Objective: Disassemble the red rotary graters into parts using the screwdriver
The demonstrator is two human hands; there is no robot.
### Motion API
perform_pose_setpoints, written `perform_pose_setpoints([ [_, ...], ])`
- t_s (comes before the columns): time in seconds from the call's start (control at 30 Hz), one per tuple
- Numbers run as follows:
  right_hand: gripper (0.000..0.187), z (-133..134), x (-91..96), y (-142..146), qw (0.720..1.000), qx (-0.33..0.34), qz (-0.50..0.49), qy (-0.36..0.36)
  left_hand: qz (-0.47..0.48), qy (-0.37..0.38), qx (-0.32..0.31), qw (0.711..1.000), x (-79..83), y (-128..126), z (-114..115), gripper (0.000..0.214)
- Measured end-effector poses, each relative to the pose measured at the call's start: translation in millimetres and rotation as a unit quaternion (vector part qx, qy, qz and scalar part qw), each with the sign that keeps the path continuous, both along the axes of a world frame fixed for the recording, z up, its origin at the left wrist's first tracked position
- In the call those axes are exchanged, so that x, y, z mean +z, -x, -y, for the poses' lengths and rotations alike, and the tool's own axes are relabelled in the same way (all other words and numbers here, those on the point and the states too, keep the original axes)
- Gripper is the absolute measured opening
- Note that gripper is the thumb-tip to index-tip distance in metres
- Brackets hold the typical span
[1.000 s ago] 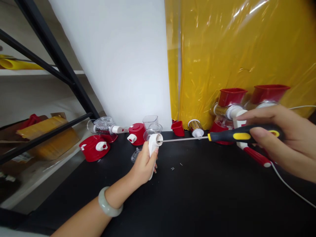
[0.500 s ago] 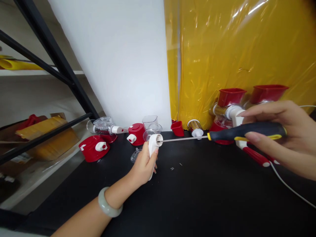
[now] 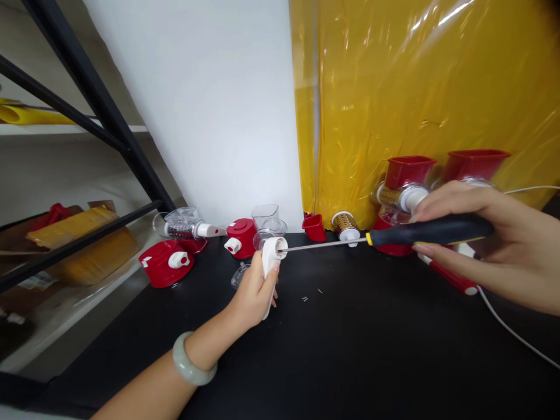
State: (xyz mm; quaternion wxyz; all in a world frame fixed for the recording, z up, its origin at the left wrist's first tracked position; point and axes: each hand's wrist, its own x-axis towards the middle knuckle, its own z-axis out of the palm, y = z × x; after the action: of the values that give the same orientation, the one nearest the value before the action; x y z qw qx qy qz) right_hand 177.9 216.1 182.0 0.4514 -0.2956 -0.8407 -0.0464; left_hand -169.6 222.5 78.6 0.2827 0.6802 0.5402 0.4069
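Observation:
My left hand (image 3: 255,286) is wrapped round a white plastic crank handle (image 3: 270,256), its round hollow end facing right. From the right, my right hand (image 3: 494,239) grips a screwdriver (image 3: 429,231) by its black and yellow handle, between thumb and fingers. The thin metal shaft runs level to the left and its tip sits inside the handle's round opening. Whether a screw is at the tip is hidden. A few small screws (image 3: 305,299) lie on the black table (image 3: 350,361) below the shaft.
Red grater bases (image 3: 166,265) with white knobs stand at the back left, beside clear plastic housings (image 3: 266,219). A red pusher (image 3: 314,227) and a grater drum (image 3: 345,226) lie at the back. Assembled graters (image 3: 411,169) stand behind my right hand; a white cable (image 3: 511,326) trails at right.
My right hand has shifted a little to the left along the screwdriver's handle, and the handle has turned. The tip stays in the opening; my left hand has hardly moved.

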Motion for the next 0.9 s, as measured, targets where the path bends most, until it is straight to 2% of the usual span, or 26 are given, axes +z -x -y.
perform_pose_setpoints([
  [0.1,0.028,-1.4,1.3,0.4,0.999,0.04,-0.015,-0.006,-0.009,0.001,-0.006,1.0,0.6,0.0,0.5,0.029],
  [0.27,0.025,-0.8,5.4,-2.2,0.997,-0.033,0.056,-0.037,-0.008,0.0,0.001,1.0,-0.2,0.4,0.4,0.029],
  [0.37,0.019,-1.5,4.9,-2.1,0.996,-0.055,0.052,-0.042,-0.013,0.001,-0.005,1.0,-0.2,0.5,0.4,0.029],
  [0.43,0.014,-2.1,3.4,-1.2,0.999,-0.015,0.024,-0.032,-0.015,0.001,-0.008,1.0,-0.1,0.6,0.5,0.03],
  [0.5,0.016,-2.3,2.0,-0.6,0.999,0.03,-0.001,-0.015,-0.015,0.0,-0.01,1.0,0.1,0.6,0.6,0.03],
  [0.57,0.018,-2.1,1.2,-1.0,0.999,0.047,-0.013,-0.004,-0.015,-0.002,-0.012,1.0,0.5,0.4,1.0,0.03],
  [0.77,0.017,-3.7,2.3,-8.2,0.998,-0.011,0.052,-0.016,-0.028,-0.004,-0.022,0.999,1.4,-1.1,2.4,0.028],
  [0.9,0.016,-3.4,2.8,-14.5,0.999,-0.037,0.026,-0.02,-0.034,0.002,-0.033,0.999,-0.2,-0.8,2.0,0.028],
])
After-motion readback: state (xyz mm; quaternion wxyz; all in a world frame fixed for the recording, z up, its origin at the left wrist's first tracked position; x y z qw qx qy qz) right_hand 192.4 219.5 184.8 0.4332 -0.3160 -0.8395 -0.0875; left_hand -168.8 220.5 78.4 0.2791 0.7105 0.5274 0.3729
